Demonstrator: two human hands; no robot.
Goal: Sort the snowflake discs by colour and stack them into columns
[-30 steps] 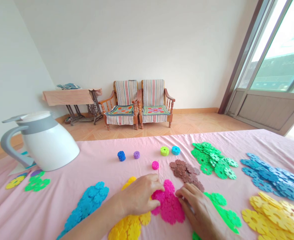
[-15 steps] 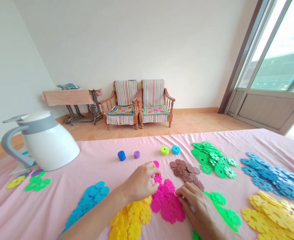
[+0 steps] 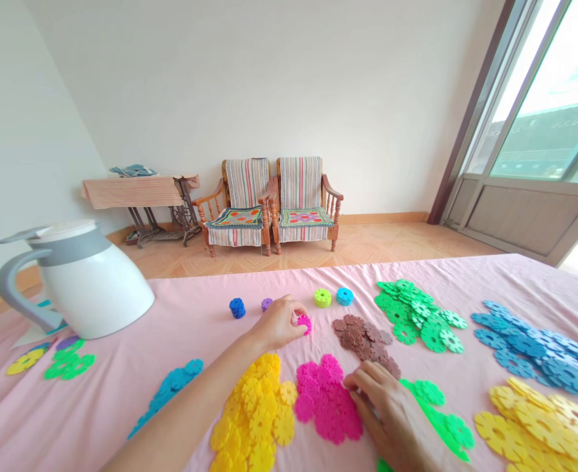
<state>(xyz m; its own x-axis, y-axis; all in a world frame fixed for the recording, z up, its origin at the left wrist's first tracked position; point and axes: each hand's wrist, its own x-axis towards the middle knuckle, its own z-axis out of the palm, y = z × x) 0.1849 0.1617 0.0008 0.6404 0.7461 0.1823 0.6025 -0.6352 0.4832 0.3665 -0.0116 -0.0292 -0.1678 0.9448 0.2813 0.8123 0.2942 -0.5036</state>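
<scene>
My left hand point(image 3: 283, 323) is closed in a pinch on a pink snowflake disc point(image 3: 304, 324), low over the cloth beyond the pink pile. Whether another pink disc lies under it is hidden. My right hand point(image 3: 382, 400) rests at the right edge of the pile of pink snowflake discs point(image 3: 329, 400), fingers curled together; what they hold, if anything, is hidden. Left of the pink pile lies a heap of yellow discs point(image 3: 254, 413), partly behind my left forearm. Brown discs point(image 3: 365, 337) lie just beyond my right hand, and bright green ones point(image 3: 436, 413) beside it.
Short disc stacks stand farther back: dark blue point(image 3: 237, 308), purple point(image 3: 266, 304), lime point(image 3: 323, 297) and light blue point(image 3: 344, 296). Green point(image 3: 416, 314), blue point(image 3: 535, 347) and yellow point(image 3: 539, 419) heaps spread at right. A white jug point(image 3: 96, 282) stands left on the pink cloth point(image 3: 180, 314).
My left hand has moved away from the pink pile, forward, carrying a pink disc to where a single pink disc lay. My right hand has hardly moved.
</scene>
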